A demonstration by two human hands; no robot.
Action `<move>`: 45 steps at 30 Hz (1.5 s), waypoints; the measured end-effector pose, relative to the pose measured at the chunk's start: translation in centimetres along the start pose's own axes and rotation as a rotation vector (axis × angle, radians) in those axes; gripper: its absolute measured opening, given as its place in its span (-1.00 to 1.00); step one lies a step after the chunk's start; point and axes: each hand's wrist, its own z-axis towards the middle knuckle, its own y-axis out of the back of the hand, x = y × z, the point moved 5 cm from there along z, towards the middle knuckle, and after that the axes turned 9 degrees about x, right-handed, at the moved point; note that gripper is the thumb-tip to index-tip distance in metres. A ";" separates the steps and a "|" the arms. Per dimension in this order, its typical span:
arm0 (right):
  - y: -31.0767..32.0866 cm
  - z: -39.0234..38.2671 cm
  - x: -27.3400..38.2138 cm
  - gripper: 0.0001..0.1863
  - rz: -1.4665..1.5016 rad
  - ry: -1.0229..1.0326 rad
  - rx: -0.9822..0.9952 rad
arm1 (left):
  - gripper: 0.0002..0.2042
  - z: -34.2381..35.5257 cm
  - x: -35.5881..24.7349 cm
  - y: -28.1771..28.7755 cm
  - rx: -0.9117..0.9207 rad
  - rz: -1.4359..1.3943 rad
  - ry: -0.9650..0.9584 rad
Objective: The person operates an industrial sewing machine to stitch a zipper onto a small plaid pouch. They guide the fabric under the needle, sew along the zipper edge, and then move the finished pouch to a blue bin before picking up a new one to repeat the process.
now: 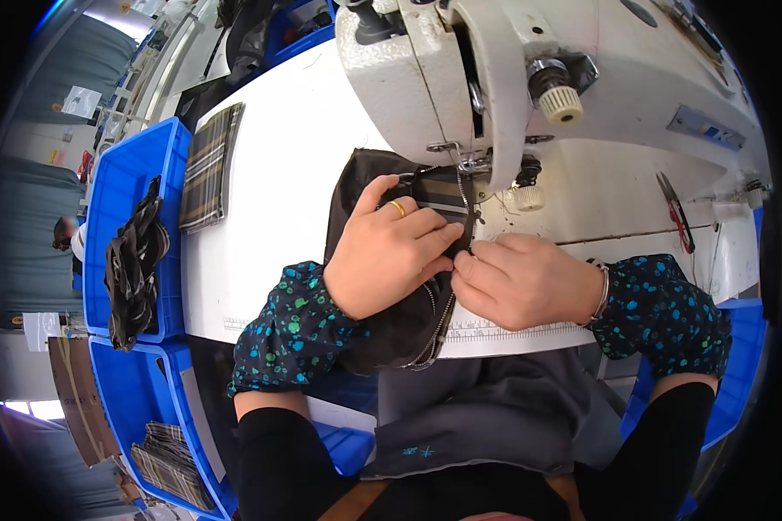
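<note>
A dark brown fabric piece [347,195] with a plaid strip lies under the head of a white sewing machine [426,78]. A zipper [443,326] with metal teeth runs down its right edge and curls near the table's front edge. My left hand [395,247], with a ring on it, rests over the fabric; its index finger points toward the presser foot [473,163] while the other fingers grip the fabric's edge. Beside it, my right hand [526,278] pinches the same zippered edge between thumb and fingers. The exact spot between the fingertips is partly hidden.
Red-handled scissors [679,217] lie right of the machine. Folded plaid fabric [210,169] lies at the table's left. Blue bins [96,195] stand beyond it, holding dark cloth [137,269] and plaid pieces [169,460]. A printed ruler [530,333] follows the front edge.
</note>
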 end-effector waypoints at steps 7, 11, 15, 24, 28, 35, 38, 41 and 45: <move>-1.8 0.1 -1.1 -0.86 -0.022 -0.101 0.064 | -0.68 -0.5 1.8 0.1 0.023 -0.136 0.121; -0.7 -0.2 -1.0 -0.89 0.016 -0.040 0.100 | -0.64 -0.5 1.3 -0.1 -0.022 -0.138 0.116; -0.3 -0.3 -1.1 -0.88 -0.045 -0.111 -0.176 | -0.64 0.3 -0.7 -0.3 -0.065 -0.048 -0.026; -0.2 -0.4 1.0 -0.89 0.041 0.042 0.081 | -0.80 0.0 1.4 -0.1 -0.103 -0.230 0.045; -1.1 -0.2 1.0 -0.89 -0.109 -0.033 0.087 | -0.81 0.3 0.9 -0.3 -0.051 -0.176 0.043; -1.4 -0.6 0.8 -0.81 -0.021 -0.030 0.123 | -0.74 0.3 -0.2 -0.2 -0.009 -0.071 0.018; -0.9 -1.0 0.7 -0.78 0.054 -0.049 0.135 | -0.70 0.2 -0.9 -0.4 -0.019 -0.017 0.000; -0.6 -1.0 0.7 -0.79 0.028 -0.050 0.159 | -0.70 0.4 -1.1 -0.6 -0.028 -0.010 0.000; -0.9 -1.0 0.1 -0.82 -0.056 -0.109 0.180 | -0.76 0.8 -0.5 -1.2 -0.027 -0.007 0.031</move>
